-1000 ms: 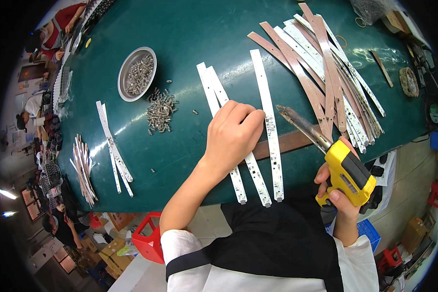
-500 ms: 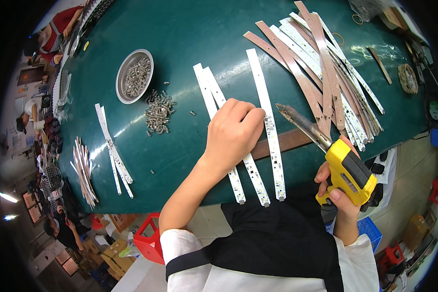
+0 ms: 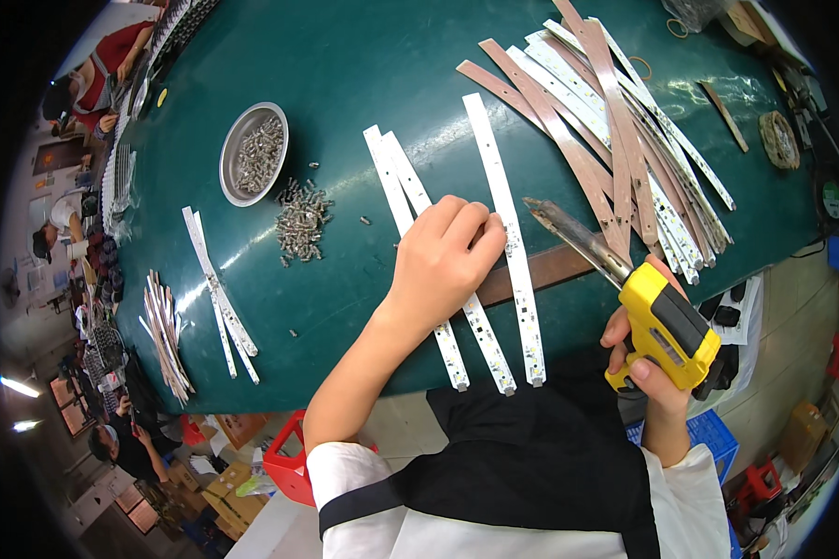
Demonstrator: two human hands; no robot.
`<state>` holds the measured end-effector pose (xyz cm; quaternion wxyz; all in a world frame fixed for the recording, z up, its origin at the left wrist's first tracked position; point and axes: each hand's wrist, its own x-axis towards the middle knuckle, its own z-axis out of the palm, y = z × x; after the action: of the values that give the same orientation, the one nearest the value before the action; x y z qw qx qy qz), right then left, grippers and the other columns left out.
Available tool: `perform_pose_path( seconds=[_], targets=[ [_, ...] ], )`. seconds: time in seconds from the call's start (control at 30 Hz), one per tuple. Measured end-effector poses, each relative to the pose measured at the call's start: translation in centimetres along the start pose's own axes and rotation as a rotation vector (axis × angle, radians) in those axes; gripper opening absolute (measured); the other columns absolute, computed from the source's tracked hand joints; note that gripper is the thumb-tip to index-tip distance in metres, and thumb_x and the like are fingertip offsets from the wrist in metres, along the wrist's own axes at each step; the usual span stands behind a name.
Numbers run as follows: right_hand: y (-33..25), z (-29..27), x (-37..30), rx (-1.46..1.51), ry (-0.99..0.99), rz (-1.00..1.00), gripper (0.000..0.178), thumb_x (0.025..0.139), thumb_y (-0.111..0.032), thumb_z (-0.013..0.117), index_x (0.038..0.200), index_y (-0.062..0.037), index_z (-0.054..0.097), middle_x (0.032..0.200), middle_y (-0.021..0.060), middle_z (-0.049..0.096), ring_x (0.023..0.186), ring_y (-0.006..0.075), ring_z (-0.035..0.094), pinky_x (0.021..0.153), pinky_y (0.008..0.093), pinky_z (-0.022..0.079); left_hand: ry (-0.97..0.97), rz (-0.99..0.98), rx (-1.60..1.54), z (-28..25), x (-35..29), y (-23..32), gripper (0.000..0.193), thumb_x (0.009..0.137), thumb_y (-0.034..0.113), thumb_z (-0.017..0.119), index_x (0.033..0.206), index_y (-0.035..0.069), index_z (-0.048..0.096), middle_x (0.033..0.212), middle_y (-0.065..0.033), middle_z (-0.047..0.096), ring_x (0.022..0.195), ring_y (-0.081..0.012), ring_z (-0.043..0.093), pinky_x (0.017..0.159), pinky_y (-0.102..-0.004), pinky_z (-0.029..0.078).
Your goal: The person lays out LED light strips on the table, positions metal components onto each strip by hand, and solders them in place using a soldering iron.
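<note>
While the right hand (image 3: 660, 389) wraps the handle of a yellow soldering gun (image 3: 673, 321) right of the metal bowl (image 3: 226, 166), the left hand (image 3: 443, 252) meets the rightmost of three white LED strips (image 3: 529, 321), also right of the bowl; whether it pinches anything, I cannot tell. As the gun's tip stands just off that strip, work there looks unfinished. Small metal parts (image 3: 302, 219) remain heaped beside the bowl.

Black apron (image 3: 531, 466), white sleeves (image 3: 350, 484)
</note>
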<state>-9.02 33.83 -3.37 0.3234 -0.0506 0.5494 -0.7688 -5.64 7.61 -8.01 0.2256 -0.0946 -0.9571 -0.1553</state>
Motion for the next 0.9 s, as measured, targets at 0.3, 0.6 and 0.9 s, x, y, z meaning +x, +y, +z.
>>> perform_pose_path(
  seconds=[0.3,0.6,0.9],
  targets=[
    [0.1,0.3,-0.1,-0.019,-0.033,-0.009,0.092,0.070,-0.011,0.071,0.147,0.0042,0.023,0.096,0.0151,0.061,0.082,0.0171,0.063,0.061,0.0227,0.053,0.014,-0.104,-0.166,-0.1,-0.2,-0.2,0.019,0.071,0.000,0.070,0.089,0.003,0.065,0.084,-0.0046,0.063,0.077,-0.0221,0.059,0.066,-0.0328,0.049],
    [-0.3,1.0,0.0,-0.141,0.022,0.064,0.094,0.067,-0.019,0.071,0.146,0.0034,0.027,0.081,0.0123,0.063,0.065,0.0139,0.062,0.057,0.0242,0.053,0.025,-0.234,-0.295,-0.4,-0.5,-0.2,0.024,0.072,0.003,0.072,0.094,0.003,0.064,0.090,-0.0082,0.063,0.084,-0.0271,0.057,0.074,-0.0359,0.046],
    [-1.1,0.9,0.4,-0.103,-0.081,0.072,0.082,0.069,-0.004,0.067,0.144,0.0042,0.033,0.086,0.0127,0.063,0.073,0.0128,0.061,0.064,0.0224,0.050,0.020,-0.249,-0.233,0.0,-0.6,-0.4,0.018,0.071,0.004,0.074,0.086,0.004,0.064,0.085,-0.0069,0.057,0.082,-0.0254,0.053,0.071,-0.0354,0.044]
  ],
)
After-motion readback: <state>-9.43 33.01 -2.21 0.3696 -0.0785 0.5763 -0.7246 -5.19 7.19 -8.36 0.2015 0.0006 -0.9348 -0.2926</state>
